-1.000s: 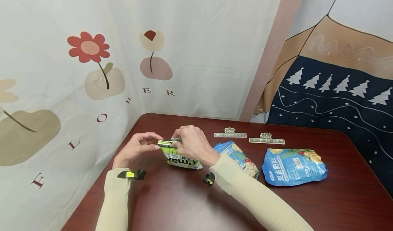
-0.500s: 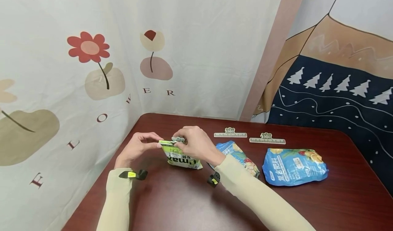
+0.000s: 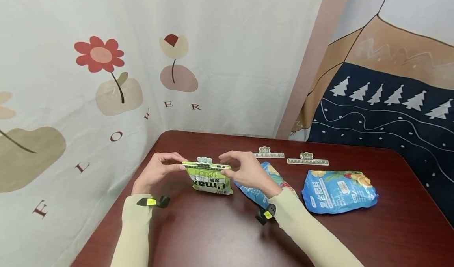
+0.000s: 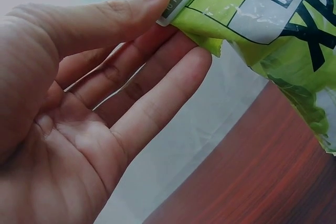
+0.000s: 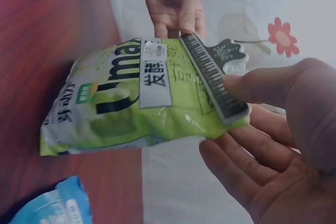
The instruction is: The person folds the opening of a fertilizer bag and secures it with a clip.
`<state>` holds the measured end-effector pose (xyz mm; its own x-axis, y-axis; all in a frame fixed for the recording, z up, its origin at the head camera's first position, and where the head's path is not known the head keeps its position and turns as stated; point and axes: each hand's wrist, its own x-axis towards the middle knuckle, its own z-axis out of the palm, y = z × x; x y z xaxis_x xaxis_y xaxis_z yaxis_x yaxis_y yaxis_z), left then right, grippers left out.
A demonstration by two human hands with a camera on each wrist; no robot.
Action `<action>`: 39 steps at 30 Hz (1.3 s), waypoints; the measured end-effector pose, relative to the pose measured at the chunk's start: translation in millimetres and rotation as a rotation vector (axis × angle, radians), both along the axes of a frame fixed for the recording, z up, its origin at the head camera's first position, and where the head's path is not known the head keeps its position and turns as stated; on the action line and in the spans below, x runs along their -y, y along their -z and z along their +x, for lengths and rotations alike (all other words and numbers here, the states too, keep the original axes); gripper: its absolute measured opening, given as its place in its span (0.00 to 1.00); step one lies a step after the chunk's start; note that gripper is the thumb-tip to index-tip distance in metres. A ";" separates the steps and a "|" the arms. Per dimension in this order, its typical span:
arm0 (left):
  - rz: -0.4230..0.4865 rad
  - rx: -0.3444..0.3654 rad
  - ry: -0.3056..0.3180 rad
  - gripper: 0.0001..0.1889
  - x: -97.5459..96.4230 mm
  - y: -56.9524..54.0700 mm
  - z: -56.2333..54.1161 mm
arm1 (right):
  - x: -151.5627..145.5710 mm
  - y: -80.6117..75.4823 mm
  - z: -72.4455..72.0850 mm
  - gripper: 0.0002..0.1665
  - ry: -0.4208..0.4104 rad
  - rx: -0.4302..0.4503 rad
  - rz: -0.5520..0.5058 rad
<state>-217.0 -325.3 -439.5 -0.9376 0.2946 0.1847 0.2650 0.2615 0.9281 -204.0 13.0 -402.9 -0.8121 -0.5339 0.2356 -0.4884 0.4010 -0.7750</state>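
A green and white printed plastic bag (image 3: 209,185) stands in front of me, its folded top clamped by a ruler-edged clip (image 5: 212,74). My left hand (image 3: 157,171) pinches the clip's left end, thumb on the ruler face and fingers behind the bag's corner. At the other end my right hand (image 3: 250,174) pinches the clip, with the thumb (image 5: 257,83) on its ruler face and the fingers behind. The clip's scalloped handle sticks up between both hands.
To the right lie two blue printed bags, one (image 3: 340,192) flat and another (image 3: 257,194) partly under my right forearm. Behind them are two more ruler clips, the nearer left clip (image 3: 269,155) and the right clip (image 3: 307,161). A curtain (image 3: 230,62) borders the table (image 3: 220,235).
My right hand has let go of the clip's handle and shifted right to its right end, uncovering the handle. The left hand keeps its hold at the left end.
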 end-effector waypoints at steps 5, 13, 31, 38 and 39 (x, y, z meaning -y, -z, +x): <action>0.007 -0.002 0.010 0.15 -0.2 0.3 0.7 | -9.4 7.7 4.8 0.14 0.046 -0.019 -0.028; -0.007 0.014 0.005 0.16 -3.1 -2.5 1.1 | -12.4 18.1 8.7 0.11 0.110 -0.058 -0.050; -0.045 -0.031 -0.052 0.13 -6.1 -3.5 2.2 | -4.7 29.7 8.2 0.08 0.157 -0.105 -0.101; -0.010 -0.071 -0.094 0.11 -13.5 1.3 -1.8 | -1.3 28.6 3.1 0.06 0.173 -0.048 -0.154; -0.005 -0.072 -0.105 0.11 -14.7 1.8 -2.1 | -0.7 28.5 2.6 0.06 0.178 -0.029 -0.159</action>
